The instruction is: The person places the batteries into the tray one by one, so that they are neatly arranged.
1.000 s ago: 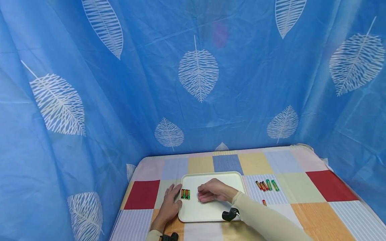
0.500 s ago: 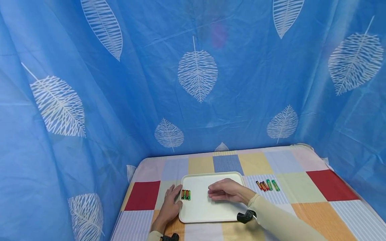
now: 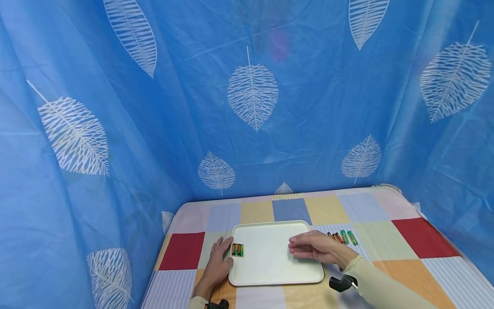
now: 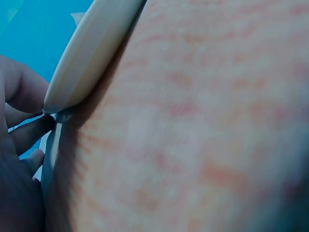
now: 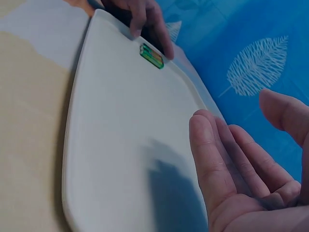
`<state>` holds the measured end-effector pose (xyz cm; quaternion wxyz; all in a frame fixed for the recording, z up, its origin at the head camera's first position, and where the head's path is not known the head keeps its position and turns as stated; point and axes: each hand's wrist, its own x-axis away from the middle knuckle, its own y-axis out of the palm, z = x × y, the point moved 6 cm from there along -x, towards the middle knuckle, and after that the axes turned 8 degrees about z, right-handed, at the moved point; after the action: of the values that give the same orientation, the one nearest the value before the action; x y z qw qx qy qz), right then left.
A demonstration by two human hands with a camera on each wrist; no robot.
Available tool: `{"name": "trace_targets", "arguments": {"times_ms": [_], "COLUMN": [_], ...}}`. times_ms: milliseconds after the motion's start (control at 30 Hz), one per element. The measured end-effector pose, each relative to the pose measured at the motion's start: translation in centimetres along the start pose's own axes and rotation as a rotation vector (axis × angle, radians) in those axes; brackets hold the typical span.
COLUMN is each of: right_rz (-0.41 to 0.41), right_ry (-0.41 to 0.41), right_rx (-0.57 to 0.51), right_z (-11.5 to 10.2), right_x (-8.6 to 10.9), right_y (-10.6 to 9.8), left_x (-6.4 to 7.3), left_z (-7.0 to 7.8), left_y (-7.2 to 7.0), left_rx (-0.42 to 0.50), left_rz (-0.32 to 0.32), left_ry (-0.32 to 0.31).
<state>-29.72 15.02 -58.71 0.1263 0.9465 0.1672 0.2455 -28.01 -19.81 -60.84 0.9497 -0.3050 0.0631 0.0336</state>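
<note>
A white rectangular tray [image 3: 270,268] lies on the table. Inside its left side, several red and green batteries [image 3: 237,250] stand in a neat side-by-side row. My left hand [image 3: 217,264] rests at the tray's left rim, fingers spread along the edge and thumb near the batteries; in the left wrist view, its fingertips meet the tray's outer wall [image 4: 91,55]. Over the tray's right part hovers my right hand [image 3: 318,247], fingers loosely extended and thumb apart. Nothing is between its fingers [image 5: 205,145] in the right wrist view, and its shadow falls on the tray.
Right of the tray lie several red batteries [image 3: 340,237], partly behind my right hand, beside a green battery [image 3: 344,237] and another green battery [image 3: 352,237]. A patchwork cloth [image 3: 386,240] covers the table. Blue leaf-print curtains [image 3: 301,141] surround the back and sides.
My right hand has moved right across the tray, away from the battery row, to its right side. The left hand and the tray have stayed in place.
</note>
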Motion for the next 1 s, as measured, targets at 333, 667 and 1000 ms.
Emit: {"name": "trace_targets", "arguments": {"times_ms": [333, 667, 1000], "right_rz": [0.01, -0.054, -0.033], "right_ry": [-0.005, 0.028, 0.061], "right_rx": [-0.031, -0.068, -0.137], "right_z": [-0.3, -0.2, 0.1], "right_x": [3.0, 6.8, 9.6], "right_y": [-3.9, -7.9, -11.6], "left_x": [0.0, -0.1, 0.0], "left_z": [0.0, 0.1, -0.1], "left_y": [0.0, 0.0, 0.0], "left_rx": [0.003, 0.006, 0.001], "left_rz": [-0.001, -0.009, -0.002], "left_ry": [0.019, 0.017, 0.019]}}
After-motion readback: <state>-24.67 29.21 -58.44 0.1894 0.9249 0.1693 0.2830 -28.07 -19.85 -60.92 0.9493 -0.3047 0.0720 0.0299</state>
